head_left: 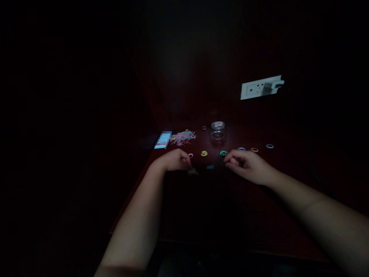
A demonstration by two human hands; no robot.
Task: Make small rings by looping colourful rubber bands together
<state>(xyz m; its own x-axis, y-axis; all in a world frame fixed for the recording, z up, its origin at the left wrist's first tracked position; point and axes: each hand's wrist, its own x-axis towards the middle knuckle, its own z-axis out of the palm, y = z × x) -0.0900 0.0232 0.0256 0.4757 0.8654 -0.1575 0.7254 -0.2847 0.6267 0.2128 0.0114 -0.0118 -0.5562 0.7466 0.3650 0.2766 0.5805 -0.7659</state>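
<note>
My left hand (177,159) is bent down at the wrist with its fingers curled, between a pink elastic band (190,156) and a dim beige bunch of bands (193,171). Whatever its fingertips may hold is hidden. My right hand (246,164) is closed, thumb and fingers drawn together beside a few green elastic bands (223,153); I cannot make out anything in its grip. Yellow bands (204,153) lie between the hands, with a small blue bunch (210,167) nearer me. Past my right hand are a purple band (241,149), an orange one (254,149) and a teal one (270,146).
A heap of mixed elastic bands (183,137) lies at the back left beside a lit phone (163,140). Behind the row stands a clear lidded jar (218,132), with a single pale band (204,127) to its left. A wall socket (261,88) holds a plug. The surroundings are very dark.
</note>
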